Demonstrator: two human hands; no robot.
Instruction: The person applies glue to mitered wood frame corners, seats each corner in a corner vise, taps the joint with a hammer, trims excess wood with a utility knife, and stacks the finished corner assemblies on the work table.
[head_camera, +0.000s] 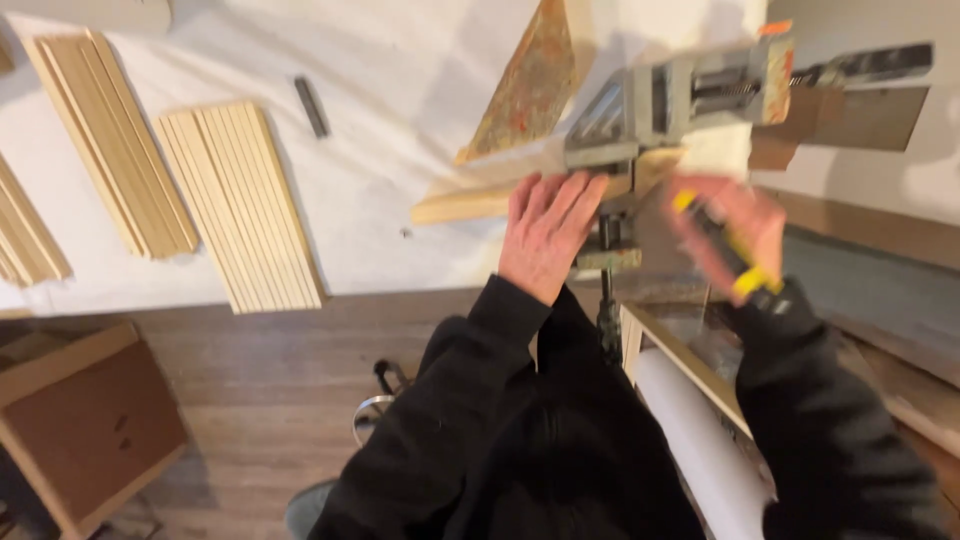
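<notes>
My left hand lies flat, fingers spread, on a pale wooden strip that runs into a grey metal corner clamp at the edge of the white-covered bench. My right hand, blurred, grips a tool with a yellow and black handle just right of the clamp. A second wooden piece with a mottled green-orange face leans upward from the clamp. The clamp's screw hangs below the bench edge between my arms.
Stacks of thin pale wooden slats lie on the bench to the left, with a small dark bar between them and the clamp. A cardboard box stands on the wooden floor lower left. A white roll lies below right.
</notes>
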